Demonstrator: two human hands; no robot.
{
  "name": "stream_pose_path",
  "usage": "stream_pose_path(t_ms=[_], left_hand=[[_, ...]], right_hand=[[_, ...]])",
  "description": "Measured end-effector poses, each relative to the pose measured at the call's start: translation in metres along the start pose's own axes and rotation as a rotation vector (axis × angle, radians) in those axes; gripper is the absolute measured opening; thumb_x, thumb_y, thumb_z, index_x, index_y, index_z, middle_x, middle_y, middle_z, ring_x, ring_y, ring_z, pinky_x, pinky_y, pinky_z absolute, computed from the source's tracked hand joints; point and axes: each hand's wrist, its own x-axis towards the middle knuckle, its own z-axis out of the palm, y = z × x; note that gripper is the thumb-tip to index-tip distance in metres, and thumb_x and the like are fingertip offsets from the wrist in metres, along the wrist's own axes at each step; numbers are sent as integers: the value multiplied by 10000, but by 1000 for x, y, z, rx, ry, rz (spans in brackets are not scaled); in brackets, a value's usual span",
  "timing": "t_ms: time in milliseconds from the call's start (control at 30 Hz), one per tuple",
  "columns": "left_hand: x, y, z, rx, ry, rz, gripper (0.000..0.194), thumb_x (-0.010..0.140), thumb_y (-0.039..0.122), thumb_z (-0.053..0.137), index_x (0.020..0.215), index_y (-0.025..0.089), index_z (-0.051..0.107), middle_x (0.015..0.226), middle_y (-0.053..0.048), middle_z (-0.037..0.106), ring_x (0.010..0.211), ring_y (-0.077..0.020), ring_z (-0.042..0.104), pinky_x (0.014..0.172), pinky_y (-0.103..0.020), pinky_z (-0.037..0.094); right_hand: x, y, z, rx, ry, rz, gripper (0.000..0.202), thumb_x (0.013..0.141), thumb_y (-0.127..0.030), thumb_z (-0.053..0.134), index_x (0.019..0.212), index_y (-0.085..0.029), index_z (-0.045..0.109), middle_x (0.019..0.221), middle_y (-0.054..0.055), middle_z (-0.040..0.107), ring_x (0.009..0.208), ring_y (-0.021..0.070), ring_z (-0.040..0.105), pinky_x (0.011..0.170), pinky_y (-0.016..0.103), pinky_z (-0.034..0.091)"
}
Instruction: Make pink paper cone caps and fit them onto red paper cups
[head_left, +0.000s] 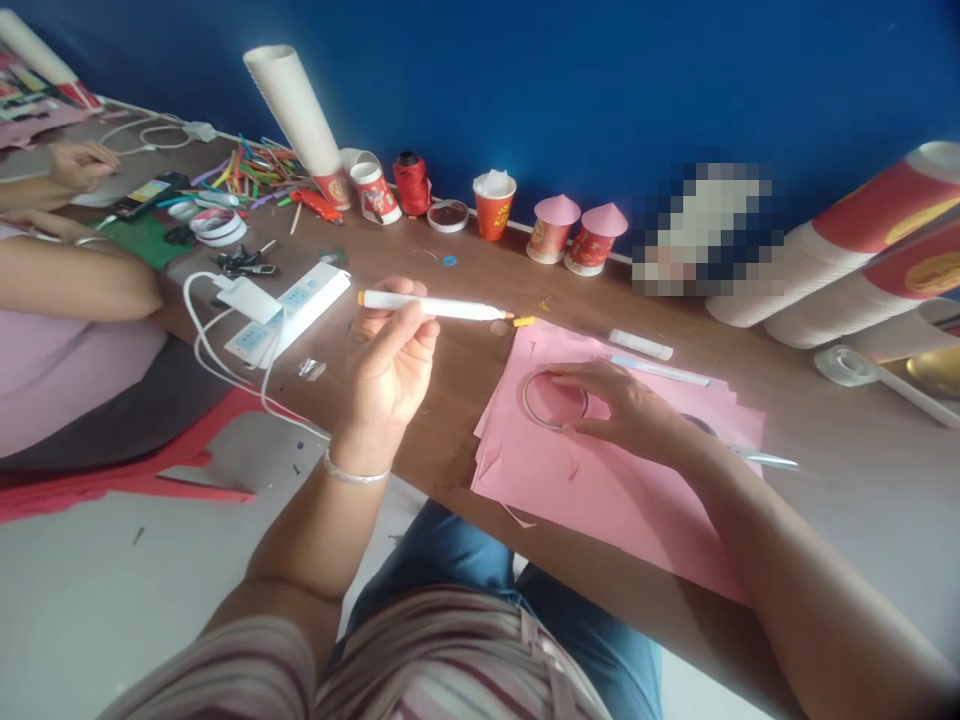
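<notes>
Shirt (442, 660), brown table (454, 412), blue wall (525, 90); left fingers (403, 325) round marker (457, 306), right fingers (583, 373) round ring (526, 403).

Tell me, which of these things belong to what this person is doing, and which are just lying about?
In use, it seems:
Uncapped marker, in the left fingers
Ring, right fingers at its rim
Pink paper, under the ring
Yellow cap, probably the marker's

Probably just lying about:
Power strip
Keys
Red spool
Paper cup
</notes>
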Motion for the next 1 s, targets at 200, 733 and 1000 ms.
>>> stream_pose_path(t_ms=[200,733,1000], left_hand=[[-26,0,7,365,-99,221,148,923,338,766,1050,263,778,1122,-25,773,834,-133,768,722,-277,688],[-56,-16,-4,786,-501,438,227,929,85,715,1141,165,714,1068,-53,813,969,-126,778,890,-238,643],[-57,-22,-3,872,-571,487,317,921,18,674,1198,171,685,1113,-51,801,1021,-137,769,946,-258,635]], right_hand=[[0,-4,-3,-20,-11,5,543,894,-402,759,1411,-308,622,1423,68,679,1287,323,646,1075,581,545],[-1,-5,-5,-73,-46,45,505,923,-352,709,1419,-321,618,1450,43,666,1321,320,638,1094,540,548],[-2,-4,-2,-91,-28,28,488,932,-412,699,1407,-326,630,1430,55,679,1300,338,651,1073,568,552]])
